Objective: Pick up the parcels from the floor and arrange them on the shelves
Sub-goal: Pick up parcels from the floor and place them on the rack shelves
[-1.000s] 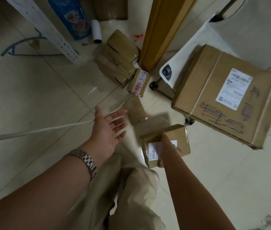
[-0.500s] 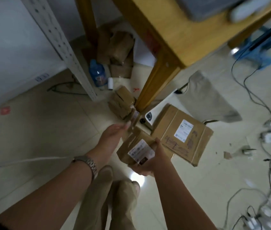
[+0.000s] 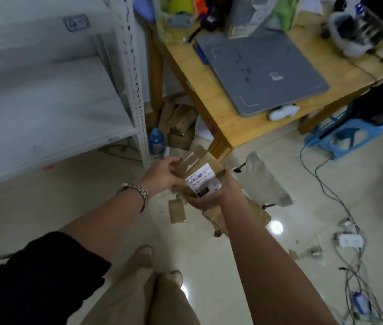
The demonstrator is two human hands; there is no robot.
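**Item:** labelled parcel (image 3: 199,178), brown carton w/ white barcode label facing up. Held off the floor, just right of the foot of the shelf post (image 3: 136,90) and nearer the person. Not touching the post or any shelf.

**Left hand (image 3: 161,175) grip:** fingers curled onto the parcel end nearest the post. Wristwatch (image 3: 136,192) on that wrist.

**Right hand (image 3: 214,195) grip:** cupped under the end away from the post, thumb up the side by the label. The two grips clamp the carton between them; neither is spread.

**Key relation:** white shelf board (image 3: 52,118) lies left of the post, i.e. left and ahead of the parcel. Left hand is the nearer one. Parcel's long axis appears to run roughly away from the body, approx in line w/ the board's depth; frame is blurred, so not firm.

**Arm pose:** both forearms extended fwd and low, converging on the carton.

**Assessment:** pick-up done for this item, placement not yet. Next move prob needs a swing left past the post plus a lift to board height. Risk: carton corner clipping the post.

**Outstanding:**
- Parcel heap (image 3: 181,123) on the floor right of the post, under the wooden surface (image 3: 218,99).
- Small parcel (image 3: 176,211) on the floor, right of the post and nearer the person.
- Blue bottle (image 3: 156,143) stands just right of the post foot
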